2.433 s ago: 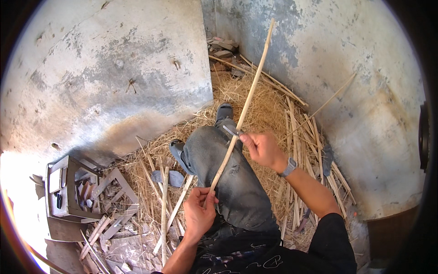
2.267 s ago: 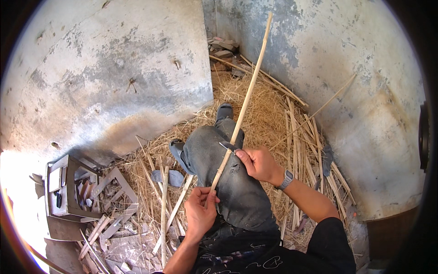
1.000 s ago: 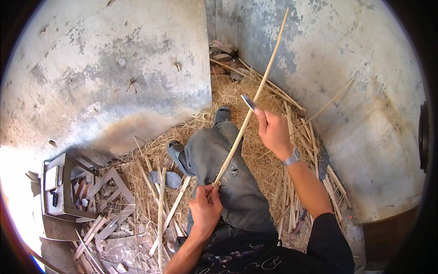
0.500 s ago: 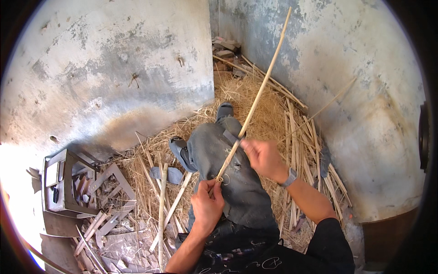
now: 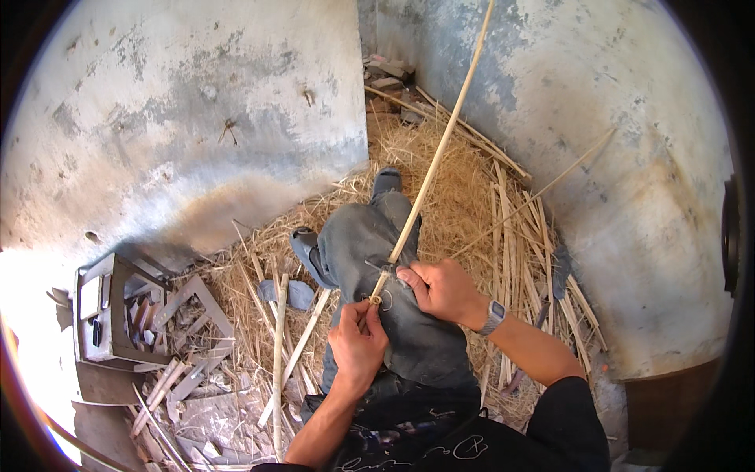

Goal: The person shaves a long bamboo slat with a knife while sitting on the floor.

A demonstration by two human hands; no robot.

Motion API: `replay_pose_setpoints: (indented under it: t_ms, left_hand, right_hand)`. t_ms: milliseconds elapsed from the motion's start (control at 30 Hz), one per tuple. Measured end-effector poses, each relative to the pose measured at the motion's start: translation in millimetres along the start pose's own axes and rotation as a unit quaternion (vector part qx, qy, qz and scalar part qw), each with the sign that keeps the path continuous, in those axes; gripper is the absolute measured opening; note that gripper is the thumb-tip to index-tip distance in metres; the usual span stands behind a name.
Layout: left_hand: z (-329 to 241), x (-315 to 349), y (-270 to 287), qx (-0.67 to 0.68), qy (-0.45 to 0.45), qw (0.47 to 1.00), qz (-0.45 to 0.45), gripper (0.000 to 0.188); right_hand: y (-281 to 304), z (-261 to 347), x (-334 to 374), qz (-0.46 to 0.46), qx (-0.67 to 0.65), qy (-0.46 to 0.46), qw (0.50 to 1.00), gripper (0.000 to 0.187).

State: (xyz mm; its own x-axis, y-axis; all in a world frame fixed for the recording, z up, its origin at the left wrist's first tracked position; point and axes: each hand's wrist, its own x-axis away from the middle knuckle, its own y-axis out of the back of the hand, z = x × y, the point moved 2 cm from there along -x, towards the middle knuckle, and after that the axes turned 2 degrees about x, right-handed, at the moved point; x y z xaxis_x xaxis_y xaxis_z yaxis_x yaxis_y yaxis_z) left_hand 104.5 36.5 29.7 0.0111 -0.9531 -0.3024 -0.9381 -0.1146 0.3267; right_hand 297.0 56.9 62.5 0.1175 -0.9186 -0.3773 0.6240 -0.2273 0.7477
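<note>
A long, pale bamboo strip [image 5: 437,157] slants from my lap up past the top of the head view. My left hand [image 5: 358,346] pinches its near end, beside a small curled shaving [image 5: 376,300]. My right hand [image 5: 447,293] is closed round a small dark knife, its handle mostly hidden by my fingers. The blade [image 5: 384,267] lies across the strip, a short way above my left hand. Strip and knife are over the grey trousers [image 5: 354,236] on my legs.
Straw-like shavings [image 5: 448,197] cover the floor round my feet. Several long strips [image 5: 507,259] lie along the right wall, and others [image 5: 278,354] at my left. A wooden frame box [image 5: 118,315] stands at the far left among broken boards. Walls rise ahead and to the right.
My right hand has drawn the knife down the strip, closer to my left hand. The strip has shifted slightly towards me, and its far end has left the picture.
</note>
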Motion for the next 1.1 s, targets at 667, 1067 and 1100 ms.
replay_pose_setpoints:
  t_ms: [667, 1067, 1100]
  left_hand:
    - [14, 1, 4, 0.076, 0.049, 0.996, 0.019, 0.010]
    - [-37, 37, -24, 0.348, 0.086, 0.925, 0.127, 0.018]
    - [-38, 40, -30, 0.352, 0.036, 0.928, 0.118, 0.017]
  right_hand:
    - [18, 9, 5, 0.064, -0.055, -0.042, 0.995, 0.040]
    - [40, 68, 19, -0.144, -0.268, -0.153, 0.940, 0.034]
    - [38, 66, 20, -0.153, -0.271, -0.157, 0.937, 0.032]
